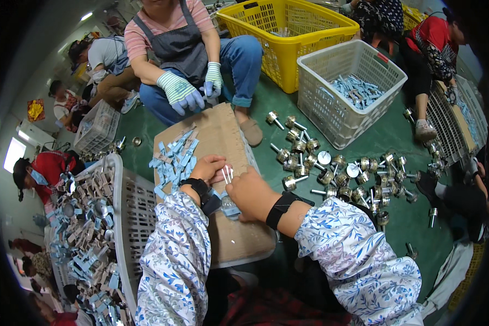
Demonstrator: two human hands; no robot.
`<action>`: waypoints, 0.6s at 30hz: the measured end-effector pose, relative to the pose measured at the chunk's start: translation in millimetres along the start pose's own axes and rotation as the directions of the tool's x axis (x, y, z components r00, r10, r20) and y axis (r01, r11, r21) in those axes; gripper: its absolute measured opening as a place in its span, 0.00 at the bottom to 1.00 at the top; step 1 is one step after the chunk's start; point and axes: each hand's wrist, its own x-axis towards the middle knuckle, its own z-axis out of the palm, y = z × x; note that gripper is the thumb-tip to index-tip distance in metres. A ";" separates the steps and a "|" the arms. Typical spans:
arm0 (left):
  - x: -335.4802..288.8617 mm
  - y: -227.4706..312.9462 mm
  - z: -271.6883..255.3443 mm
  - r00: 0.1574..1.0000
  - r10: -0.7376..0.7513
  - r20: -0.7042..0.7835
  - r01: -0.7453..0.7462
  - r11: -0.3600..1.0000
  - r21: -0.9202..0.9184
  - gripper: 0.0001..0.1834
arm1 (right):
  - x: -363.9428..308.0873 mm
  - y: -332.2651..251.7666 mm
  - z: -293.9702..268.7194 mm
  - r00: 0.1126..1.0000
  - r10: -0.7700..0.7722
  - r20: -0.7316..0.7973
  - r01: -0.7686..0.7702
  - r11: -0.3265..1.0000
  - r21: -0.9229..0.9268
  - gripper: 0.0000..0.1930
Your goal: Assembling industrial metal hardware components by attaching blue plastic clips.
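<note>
Over a cardboard-covered board (228, 247), my left hand (209, 167) and my right hand (251, 194) meet with fingers closed. Thin white prongs (227, 174) show between them; the rest of that piece is hidden by my fingers. Just below my right hand lies a rounded grey metal piece with blue film (230, 207). To the left of my hands, flat pieces with blue film (174, 163) are heaped on the board. Dark bands circle both my wrists, and flowered sleeves cover my forearms.
A grey crate (138, 217) at left is piled with blue-filmed metal parts. Round metal parts with stems (337, 179) are scattered on the green floor at right. Beyond stand a white crate (342, 122) and a yellow crate (293, 49). A person in striped gloves (179, 92) sits opposite.
</note>
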 end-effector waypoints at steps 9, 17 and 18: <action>0.6 5.2 4.9 1.000 0.004 0.026 -0.003 0.999 -0.042 0.05 | 0.1 2.1 -2.1 0.998 0.012 0.055 -0.013 1.000 0.014 0.33; 2.5 3.7 6.6 1.000 0.009 0.030 -0.007 0.998 -0.055 0.05 | -0.3 1.4 -5.1 0.997 0.031 0.068 -0.031 0.999 -0.011 0.33; 2.5 4.4 7.7 1.000 0.005 0.029 -0.003 0.999 -0.054 0.05 | -0.9 1.7 -4.9 0.997 0.033 0.069 -0.032 0.999 -0.013 0.33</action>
